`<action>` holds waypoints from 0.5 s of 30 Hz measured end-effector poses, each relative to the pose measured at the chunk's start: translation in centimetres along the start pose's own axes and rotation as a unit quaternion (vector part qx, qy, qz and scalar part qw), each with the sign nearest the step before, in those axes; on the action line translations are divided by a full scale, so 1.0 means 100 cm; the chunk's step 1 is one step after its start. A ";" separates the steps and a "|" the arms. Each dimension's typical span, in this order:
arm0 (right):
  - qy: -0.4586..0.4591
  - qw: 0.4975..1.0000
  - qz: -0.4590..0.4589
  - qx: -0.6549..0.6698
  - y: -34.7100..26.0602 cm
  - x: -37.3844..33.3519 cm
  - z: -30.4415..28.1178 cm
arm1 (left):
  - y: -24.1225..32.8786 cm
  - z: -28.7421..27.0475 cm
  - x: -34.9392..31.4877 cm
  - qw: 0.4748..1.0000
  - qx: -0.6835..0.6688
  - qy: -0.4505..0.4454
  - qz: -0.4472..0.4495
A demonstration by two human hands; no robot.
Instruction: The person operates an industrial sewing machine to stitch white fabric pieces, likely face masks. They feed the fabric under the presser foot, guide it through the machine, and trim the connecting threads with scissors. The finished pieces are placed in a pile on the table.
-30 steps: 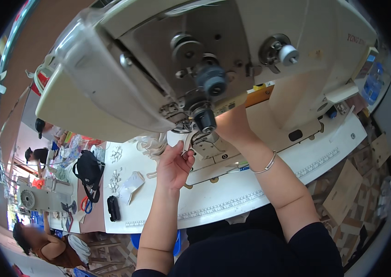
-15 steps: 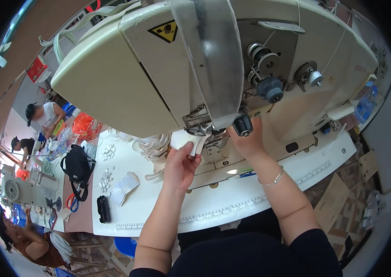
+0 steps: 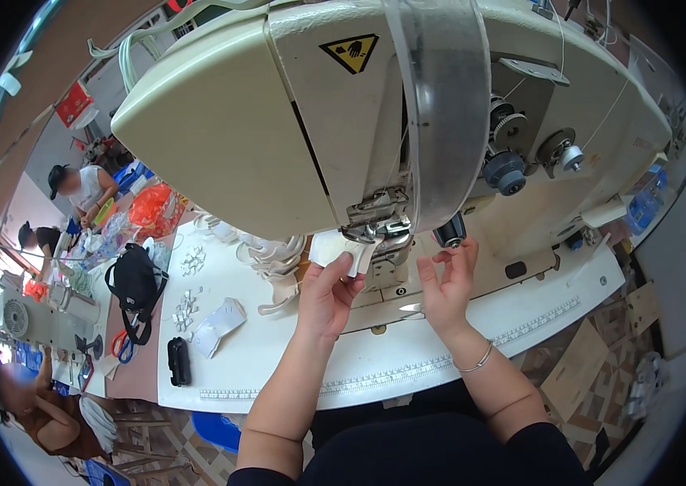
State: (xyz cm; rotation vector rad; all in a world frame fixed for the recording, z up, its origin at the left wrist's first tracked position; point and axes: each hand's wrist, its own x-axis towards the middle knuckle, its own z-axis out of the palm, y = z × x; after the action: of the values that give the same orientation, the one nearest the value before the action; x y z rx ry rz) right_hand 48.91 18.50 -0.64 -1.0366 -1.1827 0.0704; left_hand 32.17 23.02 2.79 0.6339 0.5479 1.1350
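A cream sewing machine [image 3: 213, 154] fills the upper part of the view. Beneath its presser foot [image 3: 371, 231] lies a small white fabric piece [image 3: 333, 248]. Thumb and fingers of my left hand [image 3: 328, 301] pinch the near edge of this fabric. My right hand [image 3: 450, 293] is just below the machine's black knob [image 3: 450, 232], its thumb and fingers apart and nothing visible in them. A small pointed blade [image 3: 412, 309] lies on the table beside that hand, its other end hidden. Behind my left hand, several cream fabric pieces [image 3: 274, 263] lie in a heap.
The white table [image 3: 294, 385] has a ruler strip [image 3: 392, 371] along its front edge. On its left are small white bits [image 3: 186, 308], a white packet [image 3: 219, 326] and a black case [image 3: 178, 361]. Further left are a black bag [image 3: 137, 279], scissors [image 3: 122, 347] and other people.
My right hand has come out from behind the black knob toward me, its fingers now in sight. My left hand still pinches the fabric. The whole view has shifted slightly.
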 end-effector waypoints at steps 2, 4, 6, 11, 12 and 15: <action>-0.010 1.000 0.006 -0.017 -0.003 -0.004 0.001 | -0.001 -0.002 0.001 1.000 -0.002 -0.007 -0.002; -0.014 1.000 0.005 -0.010 -0.005 -0.007 0.004 | 0.001 -0.004 0.002 1.000 -0.002 -0.024 -0.002; -0.012 1.000 -0.002 0.021 -0.009 -0.010 0.007 | 0.000 -0.006 0.002 1.000 0.003 -0.025 -0.007; -0.144 0.981 0.104 0.080 -0.020 -0.008 0.014 | -0.005 -0.002 -0.007 0.999 0.004 -0.004 0.032; -0.162 0.975 0.126 0.087 -0.024 -0.005 0.014 | -0.014 0.002 -0.014 0.997 0.028 0.020 0.062; -0.197 0.894 0.339 0.216 -0.041 0.010 0.010 | -0.041 0.010 -0.036 0.995 0.042 0.039 0.077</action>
State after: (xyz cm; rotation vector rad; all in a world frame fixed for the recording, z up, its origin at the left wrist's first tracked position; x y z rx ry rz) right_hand 46.72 17.31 2.91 -1.0106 -1.0368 1.0924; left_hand 34.36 18.25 0.91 0.7156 0.6239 1.2909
